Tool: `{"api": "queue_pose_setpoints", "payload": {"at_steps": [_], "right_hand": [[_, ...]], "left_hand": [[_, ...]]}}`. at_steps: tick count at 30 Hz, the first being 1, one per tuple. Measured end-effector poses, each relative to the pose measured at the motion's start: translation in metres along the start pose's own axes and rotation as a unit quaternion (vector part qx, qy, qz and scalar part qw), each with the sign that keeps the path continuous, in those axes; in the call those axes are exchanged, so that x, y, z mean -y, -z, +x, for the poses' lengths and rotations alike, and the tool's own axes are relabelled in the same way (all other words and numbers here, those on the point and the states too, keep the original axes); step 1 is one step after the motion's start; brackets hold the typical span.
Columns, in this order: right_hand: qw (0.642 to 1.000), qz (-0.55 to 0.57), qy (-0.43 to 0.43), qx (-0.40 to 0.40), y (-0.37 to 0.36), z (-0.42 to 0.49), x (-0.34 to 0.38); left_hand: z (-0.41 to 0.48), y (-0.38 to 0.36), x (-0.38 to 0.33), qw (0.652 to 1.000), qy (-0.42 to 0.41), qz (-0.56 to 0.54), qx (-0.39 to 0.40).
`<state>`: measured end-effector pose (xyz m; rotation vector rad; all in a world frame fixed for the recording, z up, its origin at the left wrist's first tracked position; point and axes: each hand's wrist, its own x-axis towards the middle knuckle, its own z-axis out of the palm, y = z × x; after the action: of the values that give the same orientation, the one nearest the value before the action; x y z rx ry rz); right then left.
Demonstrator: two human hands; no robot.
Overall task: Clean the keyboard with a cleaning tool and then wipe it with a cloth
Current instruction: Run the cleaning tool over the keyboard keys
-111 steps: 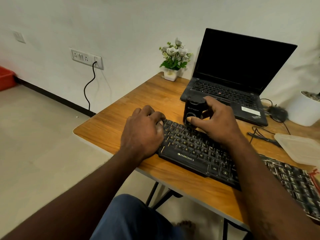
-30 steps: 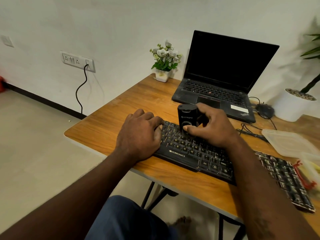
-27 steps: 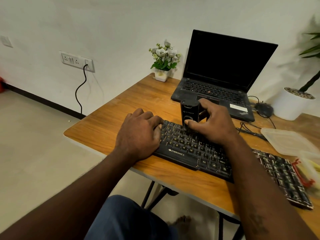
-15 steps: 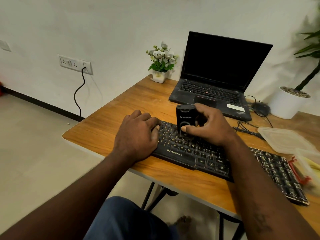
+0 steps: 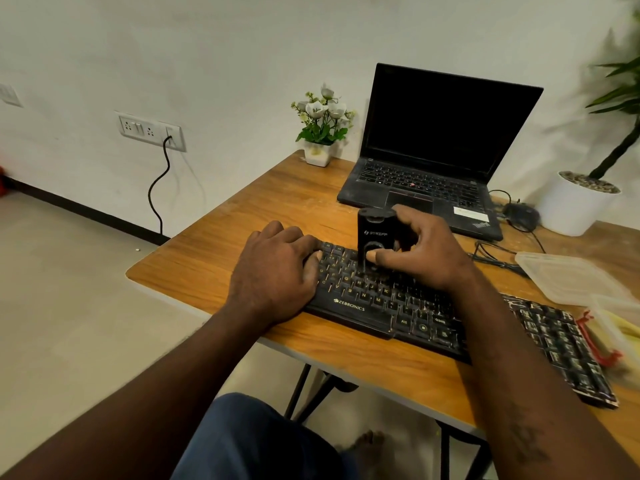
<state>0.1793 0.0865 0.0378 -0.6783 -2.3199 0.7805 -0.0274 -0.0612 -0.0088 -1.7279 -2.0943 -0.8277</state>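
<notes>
At the desk's [image 5: 225, 268] near edge, L hand [image 5: 277, 271] lies bent-fingered on the keyboard's [image 5: 363, 308] left end, pressing not gripping, prob. to pin it, while R hand [image 5: 427, 259] grips the black cleaning tool [image 5: 375, 233] upright, base on the far key rows, for working betw. keys.

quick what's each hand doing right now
Left hand: holds nothing, rests loosely curled on the keyboard's left end.
Right hand: grips the cleaning tool, upright on the keyboard.

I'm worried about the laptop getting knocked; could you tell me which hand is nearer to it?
Right. The right hand, gripping the cleaning tool, is directly in front of the laptop; the left hand rests farther left, on the keyboard.
</notes>
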Motion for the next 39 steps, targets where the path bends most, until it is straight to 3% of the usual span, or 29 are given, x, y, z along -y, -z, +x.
{"api": "queue_pose_setpoints", "payload": {"at_steps": [5,8,10,14,18,22,26,30,33,37,39], "right_hand": [[0.997,-0.057,0.005,-0.049,0.001,0.001,0.001],[0.999,0.029,0.021,0.035,0.0,-0.007,0.006],[0.998,0.019,0.044,0.048,-0.002,-0.012,0.006],[0.996,-0.081,0.023,-0.023,0.009,-0.009,-0.001],[0.996,-0.032,0.055,0.061,0.006,-0.009,0.005],[0.986,-0.143,0.08,-0.022,-0.003,0.0,0.005],[0.993,-0.067,0.092,0.0,-0.012,-0.003,0.007],[0.992,-0.101,0.068,-0.035,-0.01,-0.002,0.006],[0.995,-0.041,0.088,0.018,-0.013,-0.004,0.009],[0.99,-0.113,0.065,-0.045,-0.01,0.001,0.006],[0.994,-0.085,0.06,-0.03,-0.008,-0.001,0.004]], "left_hand": [[0.0,0.001,0.0,1.0,-0.003,0.004,0.002],[0.0,0.001,0.0,1.0,-0.004,0.01,0.002],[0.001,0.0,0.0,1.0,-0.005,0.014,0.001],[0.001,-0.002,0.001,1.0,-0.008,0.019,-0.002],[0.001,-0.002,0.002,1.0,-0.006,0.021,-0.005],[0.002,-0.003,0.0,1.0,-0.009,0.021,-0.007],[0.002,-0.003,0.0,1.0,-0.009,0.021,-0.007],[0.002,-0.002,-0.001,1.0,-0.008,0.02,-0.002],[0.001,-0.003,-0.001,1.0,-0.009,0.02,-0.004],[0.002,-0.003,-0.002,1.0,-0.01,0.025,-0.006],[0.001,-0.003,-0.002,0.999,-0.013,0.029,-0.008]]}}
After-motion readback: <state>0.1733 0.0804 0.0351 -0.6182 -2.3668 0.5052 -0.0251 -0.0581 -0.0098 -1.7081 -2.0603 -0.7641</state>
